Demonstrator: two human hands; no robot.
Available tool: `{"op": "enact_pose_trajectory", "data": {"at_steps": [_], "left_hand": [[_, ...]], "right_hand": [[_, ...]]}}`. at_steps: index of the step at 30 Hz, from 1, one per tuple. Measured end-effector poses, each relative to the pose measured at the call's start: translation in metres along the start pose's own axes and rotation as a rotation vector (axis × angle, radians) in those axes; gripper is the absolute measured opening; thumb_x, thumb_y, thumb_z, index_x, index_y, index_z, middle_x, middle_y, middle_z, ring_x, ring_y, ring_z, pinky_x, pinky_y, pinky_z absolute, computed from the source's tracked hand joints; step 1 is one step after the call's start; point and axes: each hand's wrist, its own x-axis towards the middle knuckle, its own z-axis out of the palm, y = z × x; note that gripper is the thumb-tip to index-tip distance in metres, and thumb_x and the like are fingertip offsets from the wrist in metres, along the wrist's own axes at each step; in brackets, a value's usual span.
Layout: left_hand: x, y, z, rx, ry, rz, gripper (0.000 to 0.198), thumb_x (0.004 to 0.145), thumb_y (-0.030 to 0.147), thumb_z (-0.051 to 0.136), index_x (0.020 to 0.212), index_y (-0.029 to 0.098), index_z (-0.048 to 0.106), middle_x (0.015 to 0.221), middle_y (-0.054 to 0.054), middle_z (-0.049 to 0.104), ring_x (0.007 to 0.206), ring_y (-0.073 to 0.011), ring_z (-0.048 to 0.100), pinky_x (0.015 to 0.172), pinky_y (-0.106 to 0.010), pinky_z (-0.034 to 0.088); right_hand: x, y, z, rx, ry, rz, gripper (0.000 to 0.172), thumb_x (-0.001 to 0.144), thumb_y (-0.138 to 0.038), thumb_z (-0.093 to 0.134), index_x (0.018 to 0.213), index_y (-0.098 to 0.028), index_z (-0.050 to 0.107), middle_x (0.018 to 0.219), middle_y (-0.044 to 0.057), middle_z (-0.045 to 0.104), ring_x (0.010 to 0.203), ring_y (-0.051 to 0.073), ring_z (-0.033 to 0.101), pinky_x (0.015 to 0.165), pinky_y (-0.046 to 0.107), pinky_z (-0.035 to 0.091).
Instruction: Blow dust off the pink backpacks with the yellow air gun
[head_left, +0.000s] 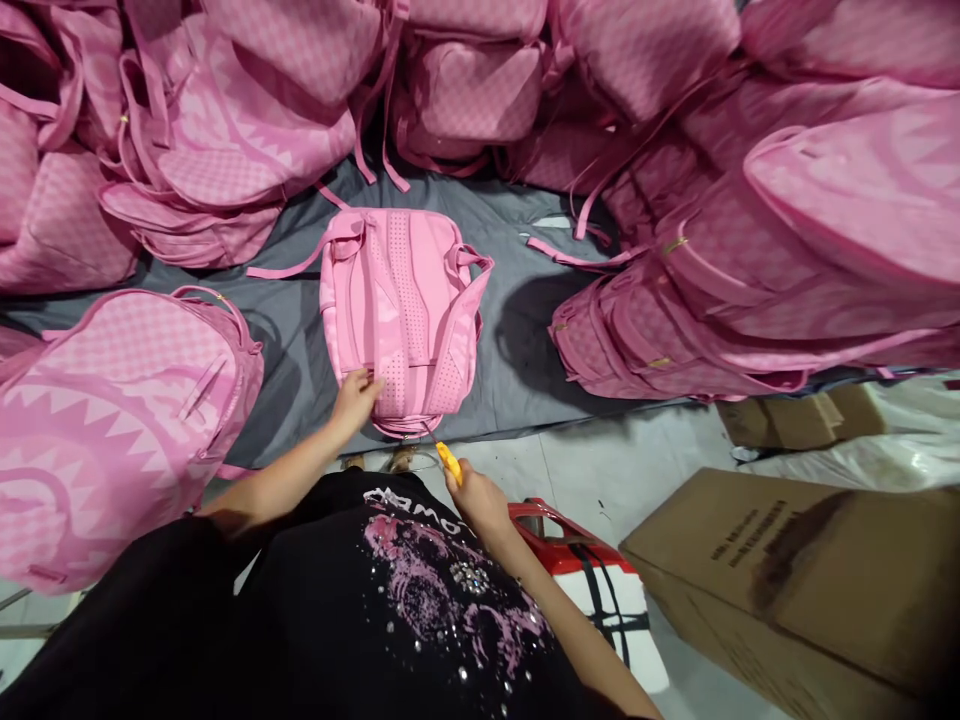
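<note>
A small pink backpack (409, 300) lies on the grey cloth in front of me, its back panel and two padded shoulder straps facing up. My left hand (358, 400) is at its lower left corner, fingers bent against the bag beside one strap. In my right hand (478, 500) is a slim yellow-handled tool (448, 463), gripped with the fingers wrapped round it. Its thin dark tip meets the bag's near end, by the zipper edge; the tip is too small to tell its kind.
Pink checked backpacks crowd the far side, with a large one (142, 420) at left and a stack (750, 260) at right. The grey cloth (517, 390) ends at a near edge above the tiled floor. Cardboard boxes (795, 570) and a red-and-white object (592, 575) stand at lower right.
</note>
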Motion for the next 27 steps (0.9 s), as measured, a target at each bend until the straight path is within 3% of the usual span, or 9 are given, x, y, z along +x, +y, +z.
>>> {"op": "enact_pose_trajectory", "data": {"at_steps": [2, 5, 7, 11, 16, 20, 22, 24, 27], "left_hand": [[-0.020, -0.006, 0.008, 0.405, 0.046, 0.365, 0.071, 0.084, 0.032, 0.063, 0.149, 0.019, 0.036, 0.156, -0.017, 0.036, 0.146, -0.0361, 0.028, 0.119, -0.055, 0.024], [-0.020, -0.014, 0.034, 0.917, -0.215, 0.729, 0.080, 0.080, 0.021, 0.063, 0.154, 0.023, 0.031, 0.164, -0.014, 0.018, 0.152, -0.0363, 0.011, 0.121, -0.059, 0.007], [-0.005, -0.017, 0.053, 1.192, -0.315, 0.743, 0.088, 0.074, 0.015, 0.067, 0.154, 0.019, 0.030, 0.162, -0.019, 0.020, 0.150, -0.0395, 0.014, 0.119, -0.063, 0.004], [0.026, -0.021, 0.072, 1.381, -0.259, 0.723, 0.084, 0.076, 0.016, 0.064, 0.153, 0.009, 0.030, 0.156, -0.026, 0.031, 0.146, -0.0400, 0.027, 0.116, -0.066, 0.013], [0.034, 0.014, 0.079, 1.144, -0.246, 0.745, 0.045, 0.081, 0.010, 0.054, 0.124, 0.013, 0.064, 0.125, -0.017, 0.067, 0.120, -0.0307, 0.059, 0.103, -0.048, 0.043], [0.024, 0.086, 0.090, 0.591, 0.024, 0.709, 0.014, 0.082, 0.025, 0.062, 0.089, 0.017, 0.071, 0.078, -0.005, 0.071, 0.076, -0.0202, 0.065, 0.070, -0.029, 0.047], [0.018, 0.113, 0.095, 0.190, 0.160, 0.690, 0.020, 0.081, 0.036, 0.065, 0.079, 0.016, 0.067, 0.070, -0.001, 0.066, 0.066, -0.0149, 0.059, 0.063, -0.024, 0.043], [0.011, 0.117, 0.097, -0.176, 0.272, 0.656, 0.028, 0.082, 0.043, 0.064, 0.075, 0.016, 0.062, 0.067, 0.001, 0.062, 0.061, -0.0112, 0.054, 0.060, -0.021, 0.042], [-0.003, 0.075, 0.093, -0.326, 0.298, 0.486, 0.039, 0.084, 0.051, 0.059, 0.064, 0.017, 0.054, 0.057, 0.003, 0.054, 0.051, -0.0093, 0.048, 0.054, -0.021, 0.041]], "right_hand": [[0.004, 0.001, 0.002, 0.025, 0.012, 0.014, 0.041, 0.102, -0.042, 0.034, 0.124, -0.016, 0.056, 0.099, 0.016, 0.074, 0.094, 0.030, 0.072, 0.071, 0.033, 0.045], [0.006, 0.009, 0.001, 0.090, 0.011, -0.005, 0.041, 0.101, -0.043, 0.033, 0.123, -0.018, 0.057, 0.102, 0.016, 0.074, 0.097, 0.030, 0.071, 0.073, 0.033, 0.045], [0.006, 0.015, -0.001, 0.126, 0.026, 0.050, 0.042, 0.102, -0.043, 0.033, 0.125, -0.018, 0.056, 0.103, 0.016, 0.074, 0.098, 0.029, 0.070, 0.074, 0.032, 0.045], [0.005, 0.021, 0.004, 0.251, 0.070, 0.033, 0.039, 0.101, -0.040, 0.037, 0.125, -0.016, 0.057, 0.104, 0.016, 0.074, 0.100, 0.027, 0.070, 0.074, 0.029, 0.043], [-0.007, 0.024, 0.009, 0.343, 0.174, 0.018, 0.040, 0.100, -0.042, 0.036, 0.119, -0.015, 0.059, 0.097, 0.016, 0.074, 0.092, 0.029, 0.071, 0.066, 0.030, 0.042], [-0.024, 0.024, -0.001, 0.452, 0.491, -0.047, 0.045, 0.098, -0.043, 0.030, 0.118, -0.016, 0.059, 0.085, 0.013, 0.074, 0.078, 0.028, 0.072, 0.063, 0.030, 0.044], [-0.029, 0.022, -0.006, 0.512, 0.671, -0.143, 0.051, 0.096, -0.047, 0.029, 0.119, -0.013, 0.059, 0.084, 0.013, 0.073, 0.074, 0.027, 0.071, 0.064, 0.031, 0.046], [-0.031, 0.022, -0.007, 0.554, 0.747, -0.244, 0.054, 0.094, -0.050, 0.030, 0.118, -0.012, 0.060, 0.083, 0.014, 0.073, 0.071, 0.027, 0.071, 0.064, 0.031, 0.048], [-0.026, 0.029, 0.001, 0.592, 0.694, -0.244, 0.053, 0.093, -0.050, 0.029, 0.114, -0.013, 0.061, 0.077, 0.012, 0.072, 0.067, 0.026, 0.070, 0.061, 0.031, 0.048]]}}
